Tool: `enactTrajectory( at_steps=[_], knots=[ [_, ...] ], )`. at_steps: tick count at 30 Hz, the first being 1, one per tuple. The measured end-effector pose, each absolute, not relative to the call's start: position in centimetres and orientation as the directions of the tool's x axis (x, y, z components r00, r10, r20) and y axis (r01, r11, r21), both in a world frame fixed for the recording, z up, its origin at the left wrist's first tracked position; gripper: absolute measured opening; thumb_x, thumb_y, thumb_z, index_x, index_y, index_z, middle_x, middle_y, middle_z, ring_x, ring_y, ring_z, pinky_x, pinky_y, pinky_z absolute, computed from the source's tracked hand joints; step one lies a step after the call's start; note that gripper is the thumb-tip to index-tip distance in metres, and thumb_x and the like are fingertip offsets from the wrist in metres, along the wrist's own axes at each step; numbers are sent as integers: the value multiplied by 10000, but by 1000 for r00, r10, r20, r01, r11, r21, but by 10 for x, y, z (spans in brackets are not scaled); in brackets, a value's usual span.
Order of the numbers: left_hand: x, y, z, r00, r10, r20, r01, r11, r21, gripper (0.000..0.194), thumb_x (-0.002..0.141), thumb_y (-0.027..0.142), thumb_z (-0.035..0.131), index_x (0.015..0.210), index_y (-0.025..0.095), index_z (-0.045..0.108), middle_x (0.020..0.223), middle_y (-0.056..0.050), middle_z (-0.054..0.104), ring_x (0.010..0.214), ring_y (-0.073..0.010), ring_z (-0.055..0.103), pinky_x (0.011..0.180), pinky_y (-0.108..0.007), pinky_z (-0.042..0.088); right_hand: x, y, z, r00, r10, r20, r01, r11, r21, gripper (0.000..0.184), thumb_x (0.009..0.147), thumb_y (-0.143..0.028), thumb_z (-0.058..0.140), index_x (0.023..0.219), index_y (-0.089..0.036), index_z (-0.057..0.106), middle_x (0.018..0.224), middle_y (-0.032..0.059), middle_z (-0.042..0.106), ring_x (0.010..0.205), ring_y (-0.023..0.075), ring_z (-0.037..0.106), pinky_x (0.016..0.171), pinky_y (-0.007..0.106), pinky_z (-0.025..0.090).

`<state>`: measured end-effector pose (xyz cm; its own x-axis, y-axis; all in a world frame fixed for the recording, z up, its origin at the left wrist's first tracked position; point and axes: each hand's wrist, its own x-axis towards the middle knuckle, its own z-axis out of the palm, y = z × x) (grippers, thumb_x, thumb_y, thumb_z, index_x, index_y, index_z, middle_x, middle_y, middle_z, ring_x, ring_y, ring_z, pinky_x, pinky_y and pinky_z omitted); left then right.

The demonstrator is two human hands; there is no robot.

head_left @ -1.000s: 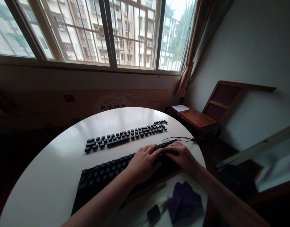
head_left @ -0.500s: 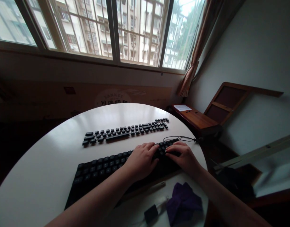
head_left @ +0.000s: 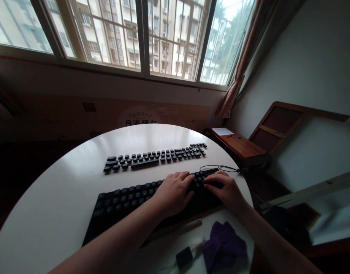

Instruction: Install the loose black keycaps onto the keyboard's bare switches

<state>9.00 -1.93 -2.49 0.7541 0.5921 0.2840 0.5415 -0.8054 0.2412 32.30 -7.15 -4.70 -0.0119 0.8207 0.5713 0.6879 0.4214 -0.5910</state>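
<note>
A black keyboard lies across the white round table, keys fitted on its left part. My left hand rests palm down on its middle right, fingers stretched over the keys and the thumb apart. At the keyboard's right end is my right hand, its thumb and forefinger brought together low over the keys. Whatever is between those fingertips is too small to make out. Beyond the keyboard, loose black keycaps stand in rows, a long space bar cap among them.
Near the table's front lie a purple cloth, a small black block and a thin stick-like tool. A black cable loops at the right edge of the white table. A wooden chair stands beyond.
The whole view has shifted slightly, so everything sits a little further right. Both hands keep nearly the same place and pose on the keyboard.
</note>
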Motion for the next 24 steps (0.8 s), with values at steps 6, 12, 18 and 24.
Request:
enactTrajectory(
  at_steps=[6, 12, 18, 24],
  knots=[
    [90, -20, -23, 757, 591, 278, 541, -806, 241, 498, 907, 354, 580, 1374, 198, 505, 1399, -98, 550, 1242, -298, 520, 1046, -461, 429, 320, -70, -44, -121, 806, 579, 733, 466, -495, 127, 804, -203, 774, 915, -265, 781, 902, 34, 750, 887, 234, 620, 830, 404, 521],
    [90, -20, -25, 757, 587, 288, 535, -809, 242, 497, 902, 336, 584, 1373, 199, 503, 1390, -96, 553, 1234, -298, 521, 1044, -461, 428, 318, -68, -45, -142, 793, 592, 737, 485, -472, 91, 809, -203, 770, 872, -265, 794, 897, 38, 759, 866, 233, 624, 812, 413, 526],
    [90, -19, -27, 754, 589, 292, 538, -808, 240, 491, 910, 336, 574, 1378, 212, 497, 1393, -94, 550, 1250, -296, 512, 1056, -463, 415, 320, -65, -46, -165, 801, 575, 717, 498, -488, 100, 814, -214, 765, 887, -276, 793, 913, 39, 761, 873, 236, 639, 811, 412, 535],
    [90, -20, -26, 753, 594, 283, 546, -804, 235, 491, 910, 342, 576, 1377, 210, 501, 1401, -99, 546, 1249, -300, 513, 1057, -464, 412, 320, -66, -47, -132, 819, 558, 687, 481, -544, 118, 792, -162, 772, 864, -254, 781, 904, 37, 759, 879, 230, 641, 795, 386, 543]
  ],
)
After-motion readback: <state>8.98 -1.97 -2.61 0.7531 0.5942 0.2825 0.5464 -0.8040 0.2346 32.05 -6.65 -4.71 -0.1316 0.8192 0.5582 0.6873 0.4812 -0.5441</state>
